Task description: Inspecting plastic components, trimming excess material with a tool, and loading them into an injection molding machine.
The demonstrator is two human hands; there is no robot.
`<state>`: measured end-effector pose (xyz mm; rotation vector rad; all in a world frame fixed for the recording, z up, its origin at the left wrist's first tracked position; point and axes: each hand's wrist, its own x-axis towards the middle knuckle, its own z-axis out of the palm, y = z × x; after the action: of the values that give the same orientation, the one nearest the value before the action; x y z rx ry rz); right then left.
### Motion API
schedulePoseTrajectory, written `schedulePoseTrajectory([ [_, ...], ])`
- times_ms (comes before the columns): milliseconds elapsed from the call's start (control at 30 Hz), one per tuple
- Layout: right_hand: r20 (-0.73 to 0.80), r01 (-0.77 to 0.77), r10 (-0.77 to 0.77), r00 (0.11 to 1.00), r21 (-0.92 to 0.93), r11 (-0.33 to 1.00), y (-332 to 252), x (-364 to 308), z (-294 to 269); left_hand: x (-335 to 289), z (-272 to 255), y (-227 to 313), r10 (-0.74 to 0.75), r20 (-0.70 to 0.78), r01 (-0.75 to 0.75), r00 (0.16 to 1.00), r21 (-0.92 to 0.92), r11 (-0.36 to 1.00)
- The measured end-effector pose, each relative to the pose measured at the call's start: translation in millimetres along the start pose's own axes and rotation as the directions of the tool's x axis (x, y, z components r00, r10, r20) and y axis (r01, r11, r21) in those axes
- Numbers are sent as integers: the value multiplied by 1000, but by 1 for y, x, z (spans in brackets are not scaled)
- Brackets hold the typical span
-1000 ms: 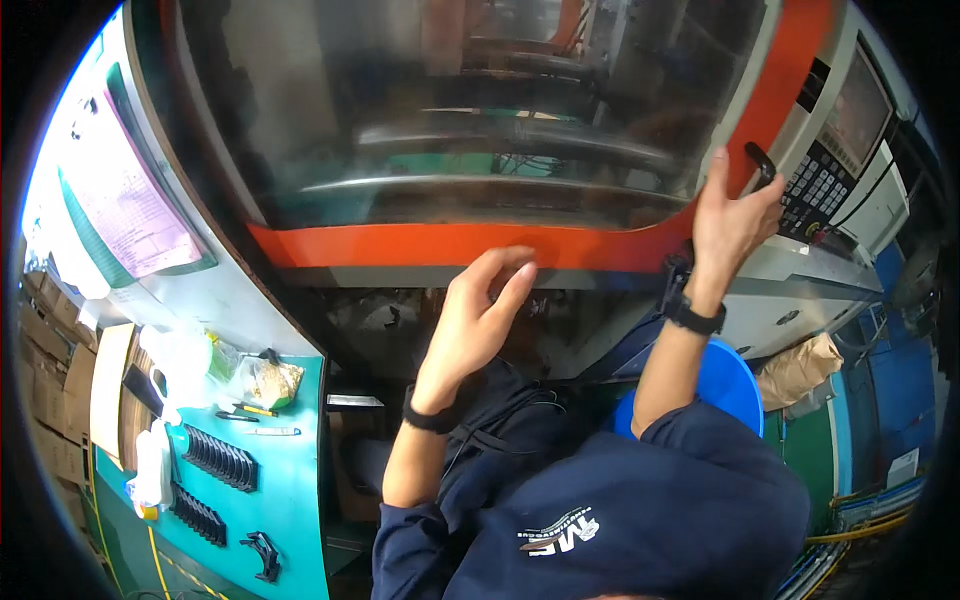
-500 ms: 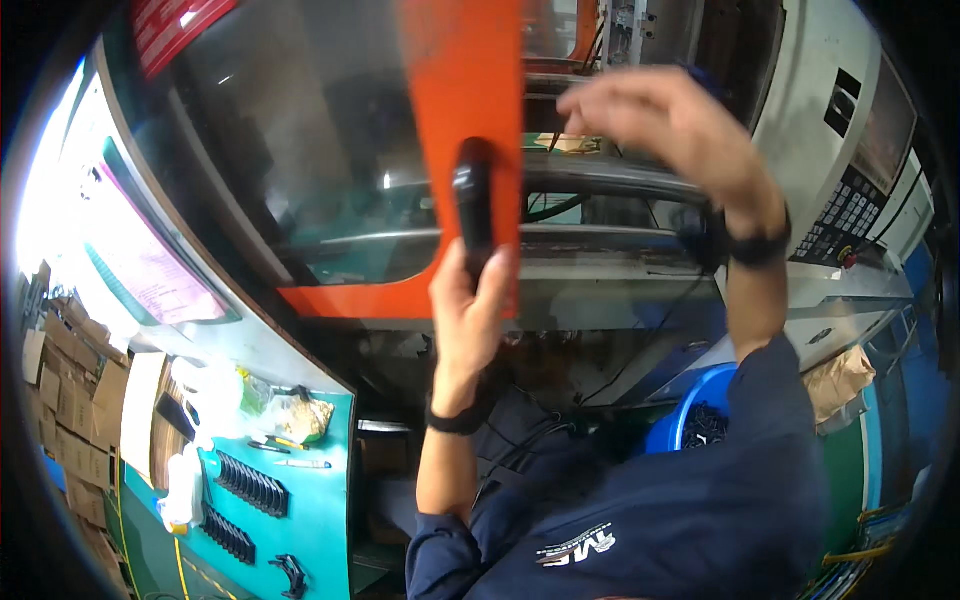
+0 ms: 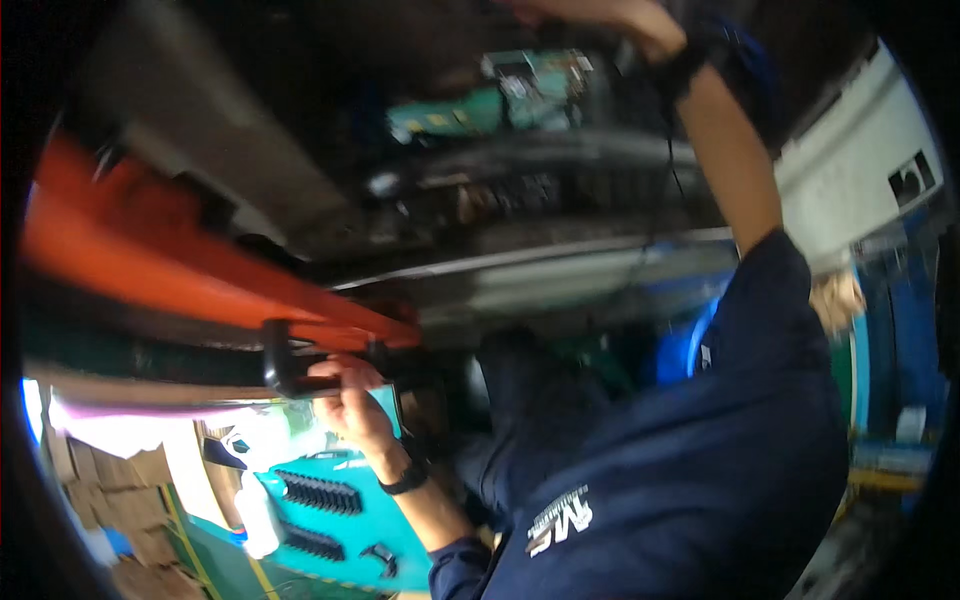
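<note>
My left hand (image 3: 355, 405) is wrapped round the black door handle (image 3: 276, 355) of the orange machine door (image 3: 190, 265), at the left. The door stands slid aside, and its machine interior is exposed. Far ahead, at the top edge, my right hand (image 3: 600, 12) reaches into the dark machine; its fingers are smeared and partly cut off by the picture's edge. Below that hand are green and metal parts (image 3: 535, 90) and a thick metal bar (image 3: 560, 150) running across the machine.
On a green table (image 3: 345, 555) at lower left lie rows of black plastic parts (image 3: 318, 492), a loose black part (image 3: 380, 558) and a white bottle (image 3: 258, 515). Cardboard boxes (image 3: 130, 500) stand beyond. A blue bucket (image 3: 690, 345) is by my right side, and a pale machine panel (image 3: 860, 160) at right.
The orange door has slid left with my left hand on its handle, opening up the machine. My right hand has moved forward into the machine. The view has shifted and blurred.
</note>
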<state>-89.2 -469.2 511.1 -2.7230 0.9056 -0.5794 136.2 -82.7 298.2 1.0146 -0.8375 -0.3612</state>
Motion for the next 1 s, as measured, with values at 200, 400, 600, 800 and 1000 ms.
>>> schedulePoseTrajectory([
  [200,-136,-10,-2,991,-87,996,-34,-35,-53,3,-13,14,-108,89,100,990,94,991],
  [400,80,-2,0,997,24,1000,-71,-116,-81,12,-12,26,-172,221,131,960,187,974],
  [600,217,-131,91,972,173,976,-78,-208,-65,20,-22,21,-226,219,205,949,111,972],
  [800,259,-241,173,950,258,936,-78,-282,-58,8,-18,30,-328,131,175,936,635,753],
  [1000,258,-361,285,923,323,875,-71,-344,-60,-8,-77,28,-752,165,215,638,899,381],
])
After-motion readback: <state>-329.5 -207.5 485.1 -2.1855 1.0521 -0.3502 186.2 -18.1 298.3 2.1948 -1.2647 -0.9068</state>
